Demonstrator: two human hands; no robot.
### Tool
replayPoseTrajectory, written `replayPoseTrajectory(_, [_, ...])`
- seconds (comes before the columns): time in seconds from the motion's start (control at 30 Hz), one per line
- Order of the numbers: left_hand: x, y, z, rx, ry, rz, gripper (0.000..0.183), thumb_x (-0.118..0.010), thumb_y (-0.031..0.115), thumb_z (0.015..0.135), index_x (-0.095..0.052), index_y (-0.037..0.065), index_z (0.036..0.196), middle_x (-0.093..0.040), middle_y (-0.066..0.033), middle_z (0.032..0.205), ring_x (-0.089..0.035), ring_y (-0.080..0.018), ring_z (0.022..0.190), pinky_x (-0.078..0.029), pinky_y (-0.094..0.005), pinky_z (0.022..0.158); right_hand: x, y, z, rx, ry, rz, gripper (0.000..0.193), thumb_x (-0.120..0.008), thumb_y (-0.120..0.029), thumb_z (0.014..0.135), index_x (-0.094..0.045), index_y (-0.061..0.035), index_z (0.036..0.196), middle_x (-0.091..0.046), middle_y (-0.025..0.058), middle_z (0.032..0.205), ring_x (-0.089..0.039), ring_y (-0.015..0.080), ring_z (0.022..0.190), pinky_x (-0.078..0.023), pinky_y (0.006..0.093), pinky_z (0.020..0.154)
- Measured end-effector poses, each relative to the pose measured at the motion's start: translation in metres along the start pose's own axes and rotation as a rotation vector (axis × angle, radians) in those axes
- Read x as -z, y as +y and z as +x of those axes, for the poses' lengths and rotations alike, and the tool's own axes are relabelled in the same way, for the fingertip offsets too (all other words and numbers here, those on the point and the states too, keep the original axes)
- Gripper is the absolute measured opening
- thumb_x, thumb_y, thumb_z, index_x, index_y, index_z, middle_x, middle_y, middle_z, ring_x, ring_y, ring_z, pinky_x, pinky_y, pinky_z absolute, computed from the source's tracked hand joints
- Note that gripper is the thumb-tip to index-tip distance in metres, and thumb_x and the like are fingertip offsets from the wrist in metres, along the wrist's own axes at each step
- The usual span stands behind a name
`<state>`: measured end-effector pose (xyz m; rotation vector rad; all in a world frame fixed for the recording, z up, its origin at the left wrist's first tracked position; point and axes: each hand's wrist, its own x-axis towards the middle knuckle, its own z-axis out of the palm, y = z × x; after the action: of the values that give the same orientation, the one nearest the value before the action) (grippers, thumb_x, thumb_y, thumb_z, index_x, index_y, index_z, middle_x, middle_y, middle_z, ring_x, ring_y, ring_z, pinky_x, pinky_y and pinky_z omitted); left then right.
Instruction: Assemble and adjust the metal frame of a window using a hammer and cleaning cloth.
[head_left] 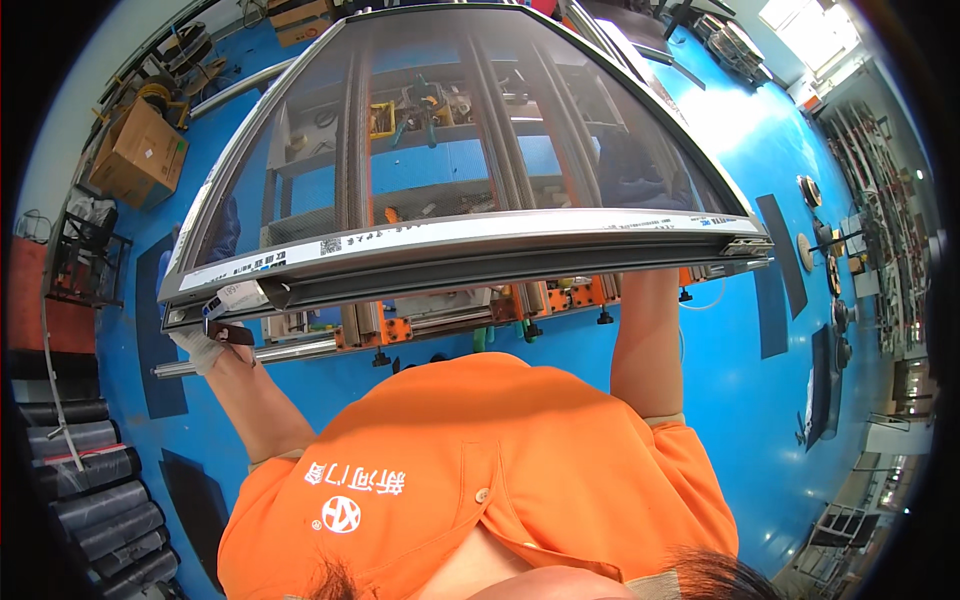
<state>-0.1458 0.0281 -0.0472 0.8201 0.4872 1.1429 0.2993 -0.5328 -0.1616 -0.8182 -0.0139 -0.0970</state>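
Observation:
A large screen window frame with dark see-through mesh spans the view in front of me, its grey near rail carrying a white printed film. At the rail's left end is my left hand, partly wrapped in pale grey cloth like a glove. A small dark object sits against that hand; its kind is unclear. The left fingertips are hidden by the frame's corner. My right forearm reaches up under the rail's right part, and the frame covers that hand and its fingers.
Under the frame stands a metal rack with orange clamp blocks. Through the mesh shows a bench with tools and a yellow bin. A cardboard box is at far left, wrapped rolls at near left. Dark mats lie on the blue floor.

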Motion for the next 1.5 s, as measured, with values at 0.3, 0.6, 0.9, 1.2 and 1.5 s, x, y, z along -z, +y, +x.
replayPoseTrajectory(0.3, [0.041,0.002,0.018,-0.029,-0.726,-0.123,0.053,-0.043,0.03,0.098,-0.043,0.009,0.146,-0.047,-0.016,0.147,-0.047,-0.0331,0.134,-0.031,-0.0562,0.115,-0.036,-0.013,-0.007,-0.638,-0.358,0.447,0.061,-0.049,-0.061,0.093,-0.055,-0.0106,0.127,-0.064,0.0112,0.118,-0.063,0.0276,0.111,-0.054,0.0527,0.09])
replayPoseTrajectory(0.6, [-0.005,-0.003,-0.016,-0.06,-0.058,0.112,0.069,-0.052,0.037,0.088,-0.036,0.01,0.15,-0.047,-0.015,0.147,-0.049,-0.0331,0.132,-0.038,-0.0561,0.112,-0.061,-0.04,-0.004,-1.247,-0.681,0.889,0.055,-0.051,-0.057,0.095,-0.056,-0.0128,0.127,-0.067,0.005,0.115,-0.063,0.0247,0.111,-0.055,0.049,0.091])
replayPoseTrajectory(0.9, [0.035,0.003,0.004,0.0,-0.531,-0.059,0.06,-0.047,0.032,0.095,-0.036,0.009,0.15,-0.045,-0.0156,0.149,-0.045,-0.0324,0.135,-0.033,-0.0525,0.116,-0.056,-0.049,-0.097,-0.268,-0.372,0.311,0.043,-0.047,-0.05,0.1,-0.059,-0.0185,0.127,-0.065,0.0031,0.124,-0.062,0.024,0.115,-0.047,0.0496,0.105])
replayPoseTrajectory(1.2, [0.029,0.017,0.008,-0.038,-0.657,-0.043,0.061,-0.042,0.039,0.097,-0.037,0.007,0.149,-0.045,-0.0167,0.149,-0.044,-0.033,0.136,-0.027,-0.0516,0.118,-0.047,-0.065,-0.087,-0.268,-0.426,0.284,0.047,-0.047,-0.054,0.098,-0.06,-0.0188,0.126,-0.064,0.0039,0.128,-0.06,0.0227,0.12,-0.042,0.0494,0.11])
replayPoseTrajectory(1.5, [-0.03,0.016,-0.017,-0.07,0.142,0.214,0.061,-0.042,0.039,0.098,-0.036,0.007,0.15,-0.044,-0.0168,0.149,-0.044,-0.0333,0.136,-0.026,-0.052,0.119,-0.057,-0.132,-0.094,-0.098,-0.608,0.298,0.046,-0.05,-0.039,0.1,-0.059,-0.0067,0.131,-0.06,0.0159,0.132,-0.057,0.031,0.124,-0.042,0.0464,0.109])
